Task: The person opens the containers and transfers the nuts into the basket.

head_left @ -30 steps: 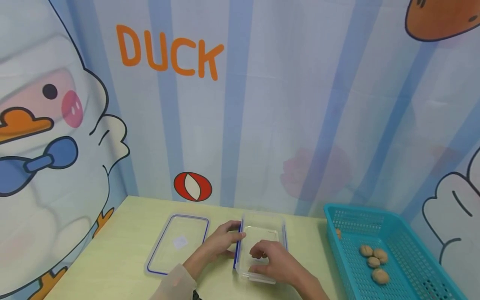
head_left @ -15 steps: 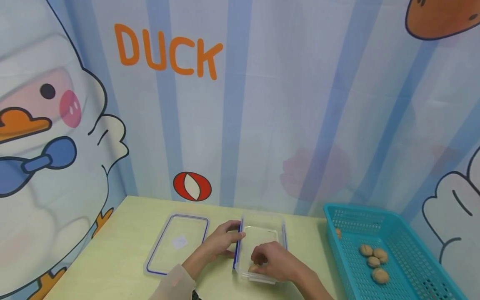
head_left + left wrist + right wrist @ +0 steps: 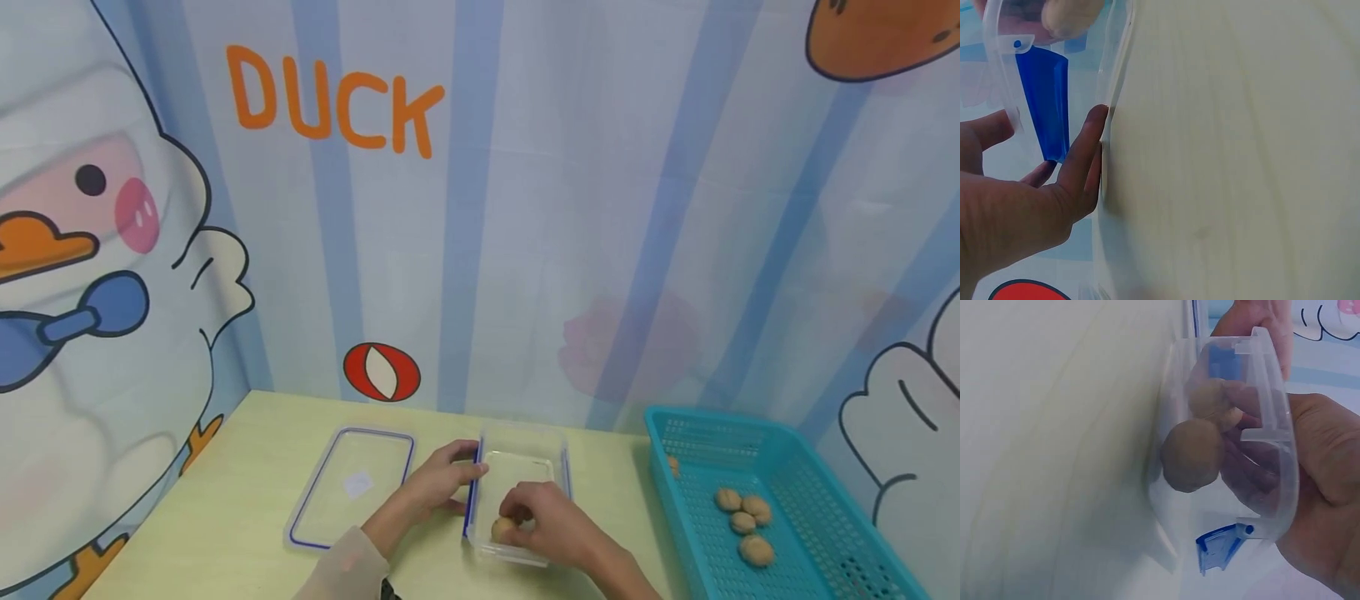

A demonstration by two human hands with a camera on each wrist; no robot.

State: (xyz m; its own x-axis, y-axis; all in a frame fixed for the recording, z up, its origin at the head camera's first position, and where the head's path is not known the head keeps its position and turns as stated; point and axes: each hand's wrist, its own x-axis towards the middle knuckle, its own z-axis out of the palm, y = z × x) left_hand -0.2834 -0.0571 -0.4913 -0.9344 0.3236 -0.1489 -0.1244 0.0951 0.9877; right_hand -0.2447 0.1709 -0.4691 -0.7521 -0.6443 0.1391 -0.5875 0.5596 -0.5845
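A clear plastic food container (image 3: 517, 467) with blue side latches stands on the table, its top open. Against its left wall is my left hand (image 3: 442, 479), thumb over the rim and fingers outside by the blue latch (image 3: 1047, 103). My right hand (image 3: 551, 521) reaches inside at the near end and pinches a walnut (image 3: 504, 530) low in the container. Through the clear wall, the right wrist view shows two walnuts: a nearer one (image 3: 1191, 456) and one at the fingertips (image 3: 1210, 399). Part of the container's right side is hidden behind the right hand.
Flat on the table to the left lies the clear lid (image 3: 352, 487) with a blue seal. At the right stands a turquoise plastic basket (image 3: 675, 533) holding several walnuts (image 3: 756, 550). A printed curtain (image 3: 517, 250) rises behind the table.
My right hand's fingers have lowered and closed slightly in the container's near end, and a walnut has come into sight under them. The left hand keeps its grip on the wall.
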